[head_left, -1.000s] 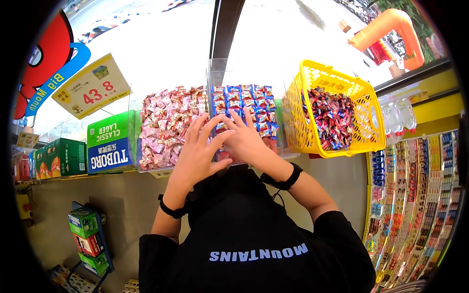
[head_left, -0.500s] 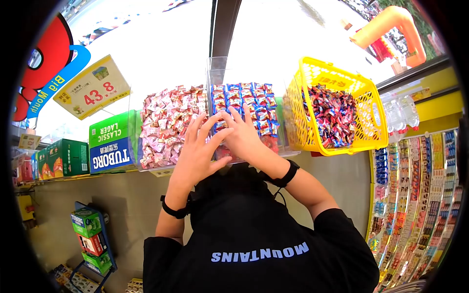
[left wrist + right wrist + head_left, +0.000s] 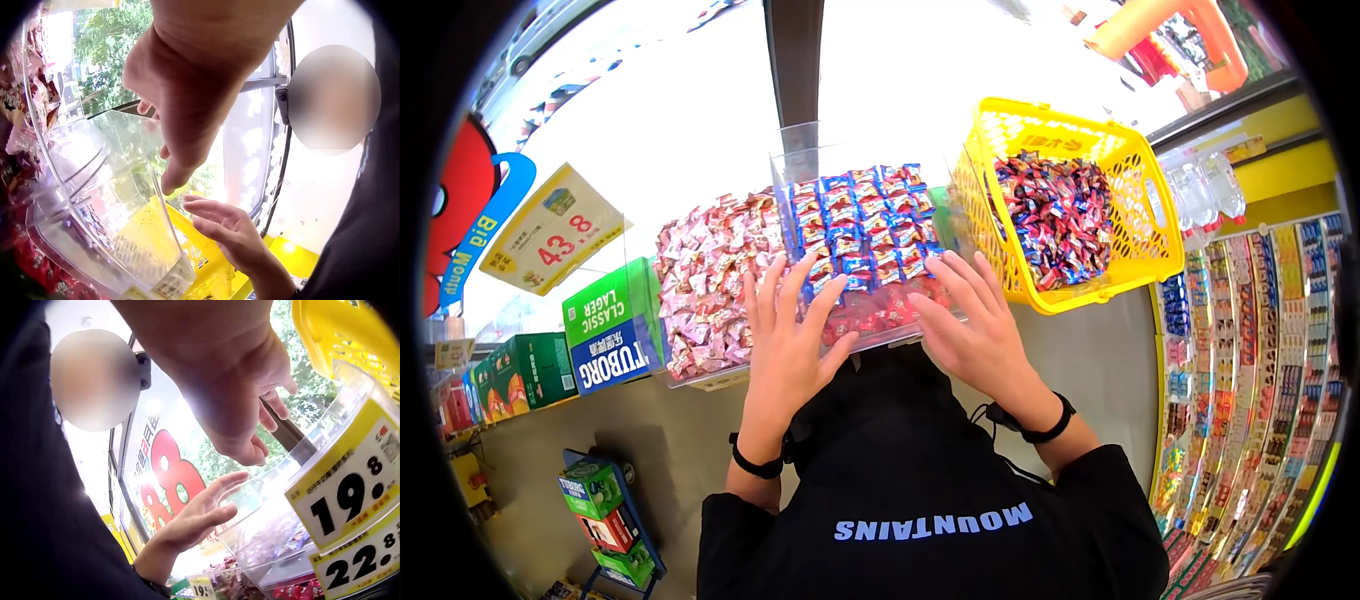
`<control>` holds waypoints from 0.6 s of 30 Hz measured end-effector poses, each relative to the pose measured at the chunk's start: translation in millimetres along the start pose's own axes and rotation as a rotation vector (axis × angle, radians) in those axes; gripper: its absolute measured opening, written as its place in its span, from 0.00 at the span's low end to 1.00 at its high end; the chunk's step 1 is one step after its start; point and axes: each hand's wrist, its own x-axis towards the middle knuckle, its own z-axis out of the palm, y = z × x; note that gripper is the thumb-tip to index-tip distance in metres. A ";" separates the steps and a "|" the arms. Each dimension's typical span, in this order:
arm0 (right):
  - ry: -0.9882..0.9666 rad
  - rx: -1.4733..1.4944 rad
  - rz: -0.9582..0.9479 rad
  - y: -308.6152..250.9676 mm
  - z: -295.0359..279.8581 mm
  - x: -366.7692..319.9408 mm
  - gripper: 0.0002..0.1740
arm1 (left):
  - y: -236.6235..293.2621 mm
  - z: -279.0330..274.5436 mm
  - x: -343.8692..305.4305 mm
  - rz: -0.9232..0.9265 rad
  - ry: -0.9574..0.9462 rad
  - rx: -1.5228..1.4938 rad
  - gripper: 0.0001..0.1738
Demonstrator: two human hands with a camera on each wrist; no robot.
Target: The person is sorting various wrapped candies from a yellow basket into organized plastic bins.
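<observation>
Over the near edge of two clear bins (image 3: 705, 378), both hands are held apart with fingers spread and nothing gripped. The left hand (image 3: 785, 345) reaches across the border between the pink sweets (image 3: 715, 290) and the other bin; the right hand (image 3: 980, 335) is at that other bin's near right corner. Whether any fingertip touches a sweet, I cannot tell. Just beyond the fingers, blue packets (image 3: 865, 220) sit in neat rows, with red sweets (image 3: 880, 315) in front of them, between the hands. Pink sweets fill the left bin in a loose heap. To the right stands a yellow basket (image 3: 1100, 296) holding dark wrapped sweets (image 3: 1055, 215). Left of the bins is a green-and-blue beer box (image 3: 612, 325), with a price sign (image 3: 555, 230) above it. Farther right, tall shelves (image 3: 1250, 380) carry rows of small packets.
</observation>
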 end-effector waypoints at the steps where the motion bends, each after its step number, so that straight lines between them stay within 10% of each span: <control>1: 0.019 0.003 0.011 2.1 -5.3 -6.0 0.22 | 4.0 0.8 1.3 -0.002 0.000 0.021 0.42; 18: 0.088 0.167 -0.027 91.3 -93.7 -57.6 0.23 | 130.6 57.5 79.3 0.093 0.060 -0.081 0.37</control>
